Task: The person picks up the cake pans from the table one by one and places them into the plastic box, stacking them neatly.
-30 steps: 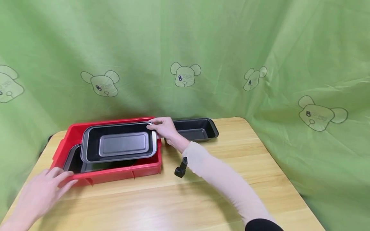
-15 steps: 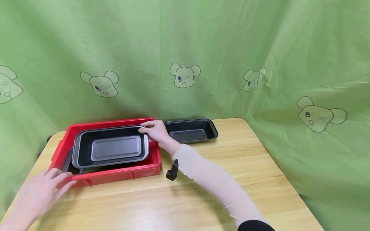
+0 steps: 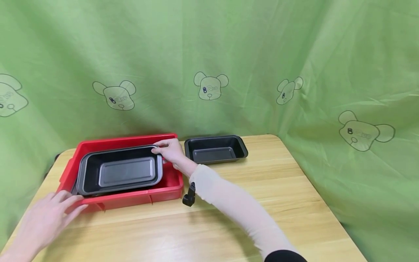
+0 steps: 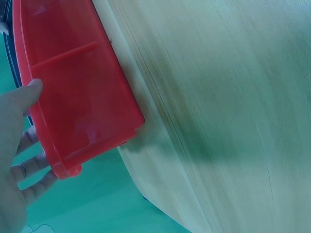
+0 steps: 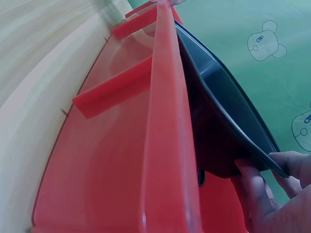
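A dark grey loaf pan (image 3: 126, 171) lies tilted within the red plastic bin (image 3: 127, 198), its left end low near the front left corner. My right hand (image 3: 171, 153) pinches its right end by the rim, thumb on top and fingers beneath, as the right wrist view also shows with the pan (image 5: 228, 104). My left hand (image 3: 49, 218) grips the bin's front left rim; in the left wrist view the thumb lies on the outer wall of the bin (image 4: 82, 97) and the fingers reach over the rim. Under the held pan, another dark pan is almost wholly hidden.
A second loaf pan (image 3: 216, 150) stands on the wooden table (image 3: 209, 225) just right of the bin, near the back edge. A green curtain (image 3: 248, 47) with bear-head drawings hangs behind and along the right side.
My right hand has moved left and down with the loaf pan, which now sits lower in the bin and covers more of the pan beneath. The left hand has stayed on the rim.
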`<state>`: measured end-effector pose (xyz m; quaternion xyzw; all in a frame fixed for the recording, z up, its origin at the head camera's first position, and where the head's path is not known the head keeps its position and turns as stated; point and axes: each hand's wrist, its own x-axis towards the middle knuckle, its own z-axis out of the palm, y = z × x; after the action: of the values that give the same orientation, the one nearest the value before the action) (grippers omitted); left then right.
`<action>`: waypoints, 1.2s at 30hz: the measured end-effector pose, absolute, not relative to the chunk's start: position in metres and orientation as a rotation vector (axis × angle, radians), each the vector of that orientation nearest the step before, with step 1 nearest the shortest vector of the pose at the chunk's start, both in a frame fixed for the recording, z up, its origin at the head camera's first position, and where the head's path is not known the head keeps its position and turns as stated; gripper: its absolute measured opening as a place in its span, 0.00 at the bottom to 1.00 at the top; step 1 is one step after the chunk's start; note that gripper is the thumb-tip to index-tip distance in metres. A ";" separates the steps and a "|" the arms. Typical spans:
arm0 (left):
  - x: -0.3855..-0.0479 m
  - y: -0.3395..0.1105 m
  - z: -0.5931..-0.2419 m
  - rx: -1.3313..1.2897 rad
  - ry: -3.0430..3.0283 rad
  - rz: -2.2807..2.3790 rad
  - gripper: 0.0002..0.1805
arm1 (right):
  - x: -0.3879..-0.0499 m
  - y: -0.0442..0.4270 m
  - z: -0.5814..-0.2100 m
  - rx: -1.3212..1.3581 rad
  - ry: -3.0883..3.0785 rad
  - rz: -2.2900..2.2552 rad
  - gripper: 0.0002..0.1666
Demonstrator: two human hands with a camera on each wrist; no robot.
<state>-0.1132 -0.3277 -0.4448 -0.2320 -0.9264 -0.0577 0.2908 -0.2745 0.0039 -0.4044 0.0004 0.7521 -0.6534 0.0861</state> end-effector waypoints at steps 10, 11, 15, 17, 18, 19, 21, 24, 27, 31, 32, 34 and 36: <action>-0.112 -0.329 -0.445 -0.619 -2.469 -0.164 0.47 | -0.269 -0.008 -0.404 0.033 2.259 -1.897 0.14; -0.113 -0.329 -0.445 -0.621 -2.466 -0.168 0.45 | -0.269 -0.009 -0.405 0.032 2.256 -1.892 0.14; -0.113 -0.328 -0.446 -0.622 -2.447 -0.171 0.46 | -0.268 -0.011 -0.408 0.027 2.234 -1.881 0.14; -0.113 -0.327 -0.446 -0.620 -2.433 -0.167 0.47 | -0.268 -0.012 -0.409 0.025 2.230 -1.879 0.14; -0.113 -0.326 -0.447 -0.621 -2.423 -0.166 0.48 | -0.269 -0.012 -0.410 0.025 2.228 -1.880 0.14; -0.113 -0.326 -0.447 -0.619 -2.417 -0.166 0.48 | -0.269 -0.012 -0.411 0.025 2.238 -1.872 0.14; -0.114 -0.326 -0.447 -0.625 -2.411 -0.172 0.47 | -0.269 -0.012 -0.412 0.034 2.244 -1.871 0.14; -0.114 -0.326 -0.448 -0.629 -2.411 -0.178 0.48 | -0.269 -0.012 -0.415 0.053 2.240 -1.862 0.14; -0.114 -0.326 -0.448 -0.632 -2.408 -0.186 0.48 | -0.268 -0.012 -0.417 0.064 2.218 -1.846 0.15; -0.113 -0.325 -0.448 -0.631 -2.392 -0.194 0.47 | -0.268 -0.013 -0.419 0.049 2.236 -1.809 0.15; -0.113 -0.325 -0.448 -0.631 -2.389 -0.196 0.47 | -0.268 -0.014 -0.420 0.042 2.247 -1.799 0.15; -0.112 -0.325 -0.447 -0.628 -2.386 -0.198 0.47 | -0.269 -0.014 -0.420 0.032 2.271 -1.779 0.15; -0.112 -0.325 -0.447 -0.623 -2.390 -0.196 0.47 | -0.270 -0.014 -0.420 0.021 2.286 -1.755 0.15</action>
<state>-0.1118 -0.3252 -0.4472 -0.2378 -0.9120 -0.0747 0.3259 -0.2699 -0.0140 -0.4203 0.0073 0.7866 -0.6038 0.1293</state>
